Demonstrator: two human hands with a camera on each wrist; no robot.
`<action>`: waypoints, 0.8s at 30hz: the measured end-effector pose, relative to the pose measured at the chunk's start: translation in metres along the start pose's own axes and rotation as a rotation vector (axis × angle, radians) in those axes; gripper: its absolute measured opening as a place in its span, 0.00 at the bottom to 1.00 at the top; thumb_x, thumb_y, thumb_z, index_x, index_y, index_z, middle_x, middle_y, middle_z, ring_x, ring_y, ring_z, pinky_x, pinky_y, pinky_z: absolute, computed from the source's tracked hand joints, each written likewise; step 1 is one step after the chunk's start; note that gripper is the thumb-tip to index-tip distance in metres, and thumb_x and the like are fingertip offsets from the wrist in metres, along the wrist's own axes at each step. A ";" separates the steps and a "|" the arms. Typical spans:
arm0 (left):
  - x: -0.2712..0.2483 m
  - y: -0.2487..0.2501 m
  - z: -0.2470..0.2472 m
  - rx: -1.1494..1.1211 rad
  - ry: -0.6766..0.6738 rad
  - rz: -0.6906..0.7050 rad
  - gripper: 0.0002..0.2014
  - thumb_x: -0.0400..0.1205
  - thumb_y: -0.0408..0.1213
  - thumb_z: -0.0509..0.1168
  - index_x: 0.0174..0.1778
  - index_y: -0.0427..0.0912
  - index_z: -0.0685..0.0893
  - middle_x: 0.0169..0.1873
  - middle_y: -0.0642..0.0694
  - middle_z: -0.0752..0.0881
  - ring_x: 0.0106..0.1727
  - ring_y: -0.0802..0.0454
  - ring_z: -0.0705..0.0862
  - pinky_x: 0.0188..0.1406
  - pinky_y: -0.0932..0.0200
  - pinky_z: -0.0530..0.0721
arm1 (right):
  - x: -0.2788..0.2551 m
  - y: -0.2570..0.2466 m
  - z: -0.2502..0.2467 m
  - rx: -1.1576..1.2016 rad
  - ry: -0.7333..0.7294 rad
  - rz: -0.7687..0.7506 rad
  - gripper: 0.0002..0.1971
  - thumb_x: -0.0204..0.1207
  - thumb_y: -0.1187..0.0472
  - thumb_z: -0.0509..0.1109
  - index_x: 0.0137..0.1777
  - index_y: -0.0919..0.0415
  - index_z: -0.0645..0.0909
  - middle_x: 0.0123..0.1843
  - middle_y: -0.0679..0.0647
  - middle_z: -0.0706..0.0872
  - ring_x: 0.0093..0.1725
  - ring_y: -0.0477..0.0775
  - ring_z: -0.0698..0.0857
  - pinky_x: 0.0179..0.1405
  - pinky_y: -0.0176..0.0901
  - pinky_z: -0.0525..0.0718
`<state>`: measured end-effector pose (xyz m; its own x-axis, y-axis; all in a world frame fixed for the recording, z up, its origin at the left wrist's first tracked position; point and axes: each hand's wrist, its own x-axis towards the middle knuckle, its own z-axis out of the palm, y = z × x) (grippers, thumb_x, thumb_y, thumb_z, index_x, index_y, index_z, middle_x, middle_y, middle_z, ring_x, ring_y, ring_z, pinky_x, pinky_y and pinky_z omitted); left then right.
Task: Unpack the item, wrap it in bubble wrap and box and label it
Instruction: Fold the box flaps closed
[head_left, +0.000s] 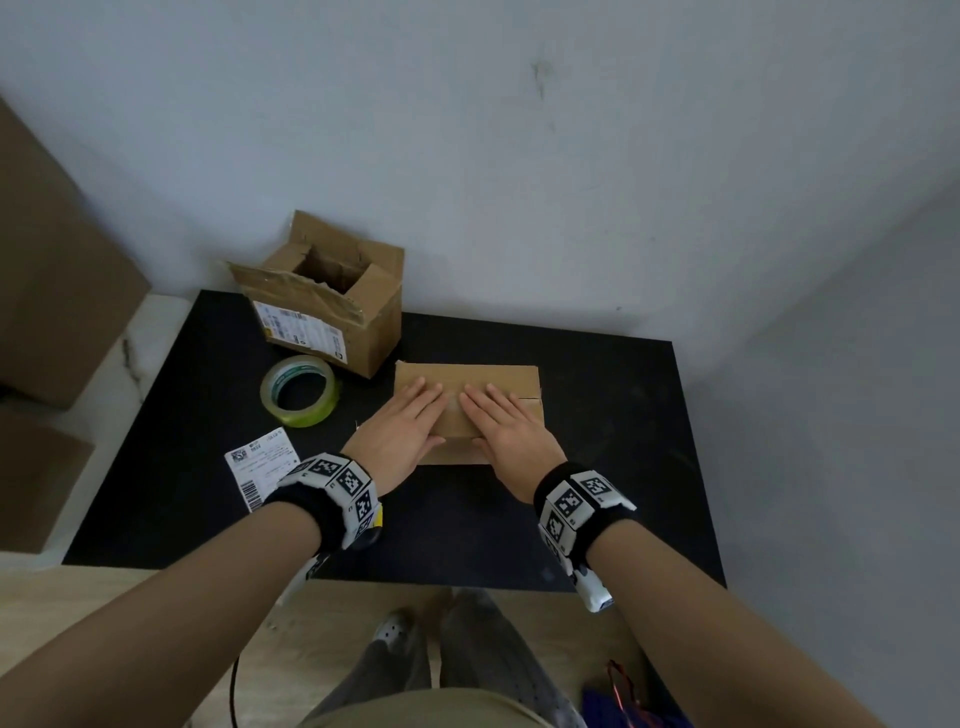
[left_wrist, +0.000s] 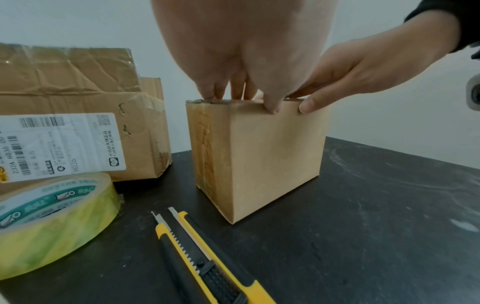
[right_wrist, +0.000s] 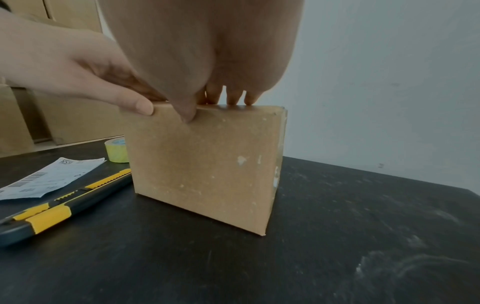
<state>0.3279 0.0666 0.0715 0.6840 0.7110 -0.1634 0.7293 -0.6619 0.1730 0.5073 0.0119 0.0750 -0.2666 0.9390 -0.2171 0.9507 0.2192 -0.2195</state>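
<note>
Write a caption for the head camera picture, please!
Both hands press flat on a small cardboard box.

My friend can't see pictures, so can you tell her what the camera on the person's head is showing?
Two hands, the left hand and the right hand, press flat on top of a closed cardboard box on a black table. To the left sit a tape roll, an opened box and a paper shipping label.

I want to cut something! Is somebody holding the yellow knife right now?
No. The yellow knife lies on the black table, while both hands press flat on the small box.
</note>
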 end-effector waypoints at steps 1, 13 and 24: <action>-0.001 0.000 -0.001 0.030 -0.014 0.002 0.29 0.87 0.47 0.50 0.82 0.39 0.53 0.83 0.44 0.54 0.84 0.48 0.47 0.81 0.56 0.45 | 0.000 -0.002 -0.001 0.003 0.003 0.009 0.28 0.87 0.56 0.52 0.84 0.56 0.47 0.86 0.51 0.48 0.85 0.52 0.46 0.81 0.44 0.40; -0.051 -0.042 0.000 -0.140 0.094 -0.168 0.24 0.88 0.41 0.49 0.81 0.41 0.60 0.82 0.45 0.57 0.81 0.51 0.59 0.78 0.60 0.57 | 0.002 -0.021 0.000 0.016 0.055 0.138 0.28 0.86 0.49 0.52 0.83 0.54 0.51 0.85 0.50 0.53 0.84 0.49 0.50 0.80 0.43 0.44; -0.040 -0.108 0.020 -0.073 -0.118 -0.425 0.29 0.82 0.32 0.60 0.80 0.39 0.59 0.79 0.40 0.63 0.80 0.45 0.61 0.78 0.52 0.61 | -0.001 -0.021 0.016 0.079 0.139 0.167 0.29 0.84 0.50 0.56 0.82 0.56 0.55 0.84 0.50 0.56 0.84 0.48 0.52 0.83 0.47 0.49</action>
<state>0.2219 0.1049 0.0396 0.3236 0.8815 -0.3438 0.9460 -0.2952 0.1336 0.4847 0.0020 0.0651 -0.0773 0.9892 -0.1248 0.9630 0.0417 -0.2662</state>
